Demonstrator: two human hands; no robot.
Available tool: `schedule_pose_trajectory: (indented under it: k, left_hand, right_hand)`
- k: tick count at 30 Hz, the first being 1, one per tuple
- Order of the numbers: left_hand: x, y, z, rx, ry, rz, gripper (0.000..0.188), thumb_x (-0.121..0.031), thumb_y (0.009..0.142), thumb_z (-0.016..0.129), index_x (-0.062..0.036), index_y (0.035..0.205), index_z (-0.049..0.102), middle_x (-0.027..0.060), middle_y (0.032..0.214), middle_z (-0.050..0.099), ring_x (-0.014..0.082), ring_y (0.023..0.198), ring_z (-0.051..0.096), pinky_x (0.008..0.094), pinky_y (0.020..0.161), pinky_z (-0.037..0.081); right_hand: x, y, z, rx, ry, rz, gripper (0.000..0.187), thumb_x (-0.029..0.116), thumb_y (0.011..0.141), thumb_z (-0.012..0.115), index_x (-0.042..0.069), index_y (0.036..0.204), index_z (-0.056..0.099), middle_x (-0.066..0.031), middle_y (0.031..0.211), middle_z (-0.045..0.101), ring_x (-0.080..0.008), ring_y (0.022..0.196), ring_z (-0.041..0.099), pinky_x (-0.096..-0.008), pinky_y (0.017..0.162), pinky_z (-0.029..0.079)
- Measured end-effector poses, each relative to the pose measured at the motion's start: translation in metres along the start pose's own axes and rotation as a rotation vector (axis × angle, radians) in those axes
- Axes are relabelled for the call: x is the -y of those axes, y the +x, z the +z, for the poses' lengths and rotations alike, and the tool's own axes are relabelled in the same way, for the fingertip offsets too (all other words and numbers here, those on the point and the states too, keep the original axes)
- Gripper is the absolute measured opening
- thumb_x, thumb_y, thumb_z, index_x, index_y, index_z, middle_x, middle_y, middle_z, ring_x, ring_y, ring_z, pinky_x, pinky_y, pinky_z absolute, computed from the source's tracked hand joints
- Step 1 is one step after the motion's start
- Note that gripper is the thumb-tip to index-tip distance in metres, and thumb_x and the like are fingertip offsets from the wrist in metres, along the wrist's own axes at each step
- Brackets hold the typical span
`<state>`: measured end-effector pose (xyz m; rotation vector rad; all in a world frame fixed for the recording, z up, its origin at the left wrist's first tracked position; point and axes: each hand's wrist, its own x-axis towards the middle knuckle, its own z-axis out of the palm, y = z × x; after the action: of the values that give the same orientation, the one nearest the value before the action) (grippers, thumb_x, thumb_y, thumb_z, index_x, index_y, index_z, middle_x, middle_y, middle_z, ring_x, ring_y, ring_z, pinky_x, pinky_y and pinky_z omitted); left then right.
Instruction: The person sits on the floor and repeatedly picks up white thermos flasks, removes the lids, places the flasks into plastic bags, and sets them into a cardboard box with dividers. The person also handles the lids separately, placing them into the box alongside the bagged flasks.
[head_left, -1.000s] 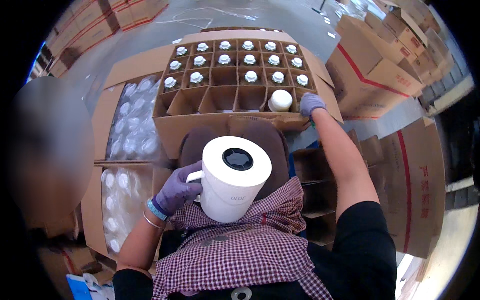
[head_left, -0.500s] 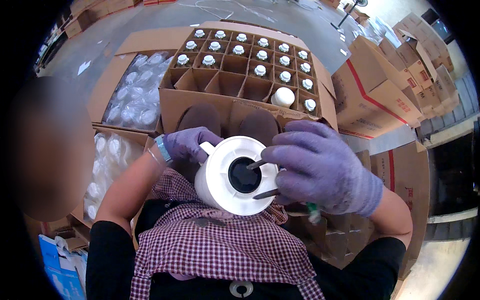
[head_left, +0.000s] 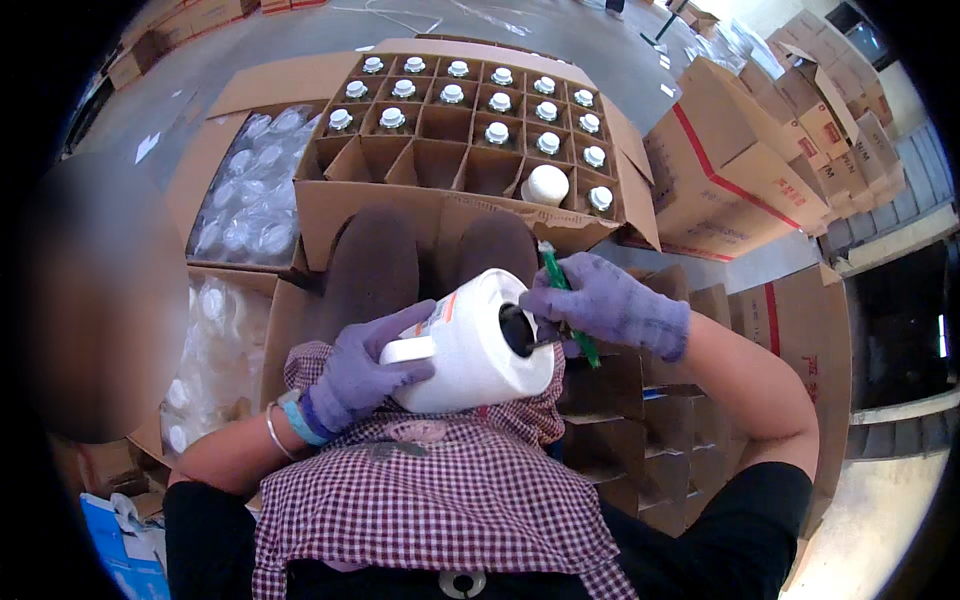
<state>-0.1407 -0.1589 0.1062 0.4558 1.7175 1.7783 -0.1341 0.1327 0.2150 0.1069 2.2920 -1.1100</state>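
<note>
A white jug-like vessel (head_left: 455, 360) with a side handle lies tilted across my lap, its round dark opening facing right. My gloved left hand (head_left: 365, 365) is closed on the handle side, thumb and fingers around the body. By the opening, my gloved right hand (head_left: 610, 305) is closed around a dark metal two-pronged tool (head_left: 535, 343), whose tip reaches the opening. A bright green strip (head_left: 570, 305) shows at this hand; whether it belongs to the tool I cannot tell. The fingertips of my right hand are partly hidden.
Ahead stands a divided carton (head_left: 400, 200) of white-capped bottles, with a rounded white object (head_left: 545, 186) in a near compartment. Cartons of plastic-wrapped items (head_left: 240, 190) stand left. Cardboard dividers (head_left: 610, 420) and red-striped boxes (head_left: 720, 170) lie right. A blurred shape covers the left edge.
The vessel has turned from opening upward to lying tilted, opening to the right. My left hand has moved lower around its body. My right hand and tool have turned with the opening.
</note>
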Motion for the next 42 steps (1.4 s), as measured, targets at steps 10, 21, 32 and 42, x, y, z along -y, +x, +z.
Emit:
schedule_pose_trajectory:
  k: [10,21,32,42]
  left_hand:
    - [0.002,0.046,-0.062,0.391,-0.139,-0.069,0.080,-0.023,0.072,0.085,-0.0003,0.142,0.055,0.0079,0.129,0.068,0.0164,0.116,0.062,0.0336,0.105,0.046]
    - [0.001,0.042,-0.042,0.290,-0.125,-0.075,0.088,-0.036,0.079,0.083,0.0016,0.149,0.045,0.0113,0.134,0.063,0.0204,0.122,0.060,0.0361,0.109,0.043]
    - [-0.008,-0.013,-0.024,-0.187,-0.088,-0.105,0.095,-0.018,0.080,0.075,-0.0006,0.158,0.025,0.0123,0.141,0.053,0.0177,0.119,0.054,0.0319,0.103,0.043]
    - [0.037,-0.005,-0.095,-0.446,-0.852,-0.006,0.041,-0.034,0.101,0.052,-0.0078,0.132,0.055,-0.0051,0.080,0.057,0.0049,0.067,0.053,0.0209,0.062,0.046]
  right_hand:
    - [0.018,-0.016,-0.002,-0.239,-1.211,-1.245,0.019,0.019,0.072,0.073,0.020,0.088,0.064,-0.0041,0.110,0.060,-0.0260,0.107,0.061,-0.0432,0.098,0.052]
    - [0.002,0.004,0.016,-0.247,-0.811,-0.635,0.018,0.026,0.085,0.073,0.010,0.092,0.068,-0.0092,0.083,0.068,-0.0298,0.077,0.068,-0.0398,0.065,0.053]
    - [-0.118,0.147,-0.093,-0.827,-0.409,0.042,0.040,0.042,0.092,0.062,0.006,0.109,0.069,-0.0207,0.100,0.073,-0.0371,0.095,0.070,-0.0460,0.085,0.054]
    - [-0.158,0.214,-0.092,-1.082,-0.782,0.089,0.059,0.063,0.082,0.069,0.010,0.108,0.064,-0.0116,0.103,0.065,-0.0314,0.094,0.067,-0.0434,0.081,0.055]
